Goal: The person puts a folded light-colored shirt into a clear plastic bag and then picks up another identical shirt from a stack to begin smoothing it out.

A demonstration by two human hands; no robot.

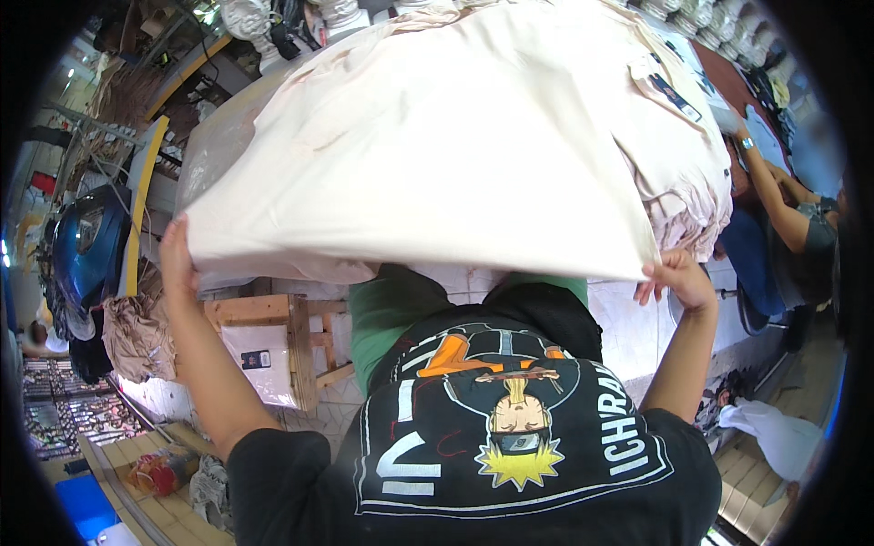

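Note:
A large cream garment (428, 173) lies spread across the table in front of me, its near edge pulled straight toward my body. My left hand (178, 253) is closed on the left corner of that edge, its fingertips partly hidden by the fabric. At the right corner, my right hand (685, 280) pinches the cloth between thumb and fingers. More garments of the same colour form a rumpled pile (678, 173) to the right, with a dark hang tag (674, 97) on top. Clear plastic (214, 150) shows on the table's left side.
A wooden stool (305, 355) beside my left leg carries a plastic-wrapped packet (261, 364). Brown cloth (138, 338) is heaped further left, below a shiny blue object (91, 237). Another person (785, 214) works at the right. White ornamental pieces (255, 32) line the far side.

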